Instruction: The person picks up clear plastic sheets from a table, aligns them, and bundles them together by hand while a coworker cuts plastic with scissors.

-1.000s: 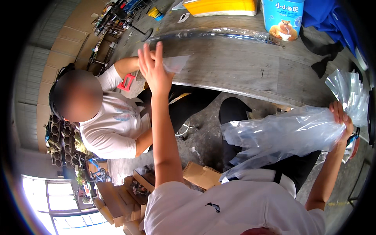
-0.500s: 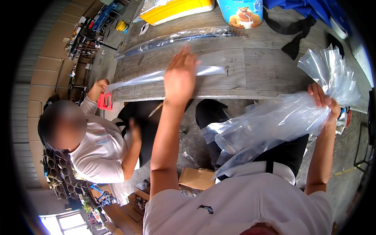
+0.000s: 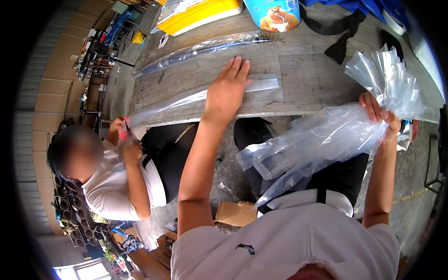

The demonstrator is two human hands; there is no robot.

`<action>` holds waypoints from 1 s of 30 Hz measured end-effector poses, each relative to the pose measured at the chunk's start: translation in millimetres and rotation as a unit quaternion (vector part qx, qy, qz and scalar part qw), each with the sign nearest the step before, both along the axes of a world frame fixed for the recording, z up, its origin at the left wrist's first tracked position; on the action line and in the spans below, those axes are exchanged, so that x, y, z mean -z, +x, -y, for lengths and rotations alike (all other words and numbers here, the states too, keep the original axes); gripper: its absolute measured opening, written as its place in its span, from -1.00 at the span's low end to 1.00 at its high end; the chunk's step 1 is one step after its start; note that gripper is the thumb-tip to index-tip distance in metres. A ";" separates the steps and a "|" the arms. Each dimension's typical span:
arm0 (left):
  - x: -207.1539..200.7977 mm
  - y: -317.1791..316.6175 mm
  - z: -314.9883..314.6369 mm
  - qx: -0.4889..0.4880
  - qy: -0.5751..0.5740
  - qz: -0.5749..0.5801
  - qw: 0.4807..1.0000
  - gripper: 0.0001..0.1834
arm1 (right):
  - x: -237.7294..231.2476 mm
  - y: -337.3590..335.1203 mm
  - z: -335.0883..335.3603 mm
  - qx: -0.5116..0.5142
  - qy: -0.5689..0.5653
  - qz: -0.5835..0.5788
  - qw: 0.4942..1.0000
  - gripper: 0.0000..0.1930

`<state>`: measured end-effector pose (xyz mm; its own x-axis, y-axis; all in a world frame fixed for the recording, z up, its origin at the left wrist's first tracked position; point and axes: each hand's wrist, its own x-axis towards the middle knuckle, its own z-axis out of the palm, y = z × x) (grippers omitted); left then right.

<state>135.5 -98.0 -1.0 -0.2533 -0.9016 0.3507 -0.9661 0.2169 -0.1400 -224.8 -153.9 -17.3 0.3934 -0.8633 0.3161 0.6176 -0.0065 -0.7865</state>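
Observation:
Fingers stretched out, my left hand [image 3: 227,91] lies palm down over a long clear plastic sleeve [image 3: 266,84] on the table. Nothing shows in its grip; the palm hides part of the sleeve. My right hand [image 3: 381,113] is closed around the gathered neck of a bundle of clear plastic sleeves [image 3: 322,133]. The bundle's crinkled ends fan out above that hand, and its long part hangs over my lap. At the sleeve's far left end, a co-worker's hands [image 3: 129,148] are close together near a red item [image 3: 124,135] too small to make out.
Beyond the sleeve lies a bluish rod [image 3: 205,50] in clear wrapping. A yellow bin [image 3: 200,17], a blue tub [image 3: 273,16] and a black strap [image 3: 343,42] stand or lie at the back. A cardboard box [image 3: 236,213] sits on the floor below.
My left hand has moved slightly right and come to rest on the sleeve. The co-worker's lower hand has risen to the sleeve's end. My right hand keeps its hold on the bundle.

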 end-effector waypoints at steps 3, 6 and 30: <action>0.1 0.1 -1.6 -0.005 0.005 -0.004 1.000 -0.56 | 1.3 0.0 0.5 -0.001 -0.004 -0.007 1.000 -0.58; -0.3 -1.5 -1.1 -0.005 0.008 -0.007 1.000 -0.57 | 3.0 -0.2 1.3 -0.003 -0.004 -0.007 1.000 -0.56; -65.5 -172.1 -53.6 0.035 0.115 -0.272 0.955 -0.53 | -25.4 44.0 -60.7 -0.111 0.155 -0.149 0.970 -0.30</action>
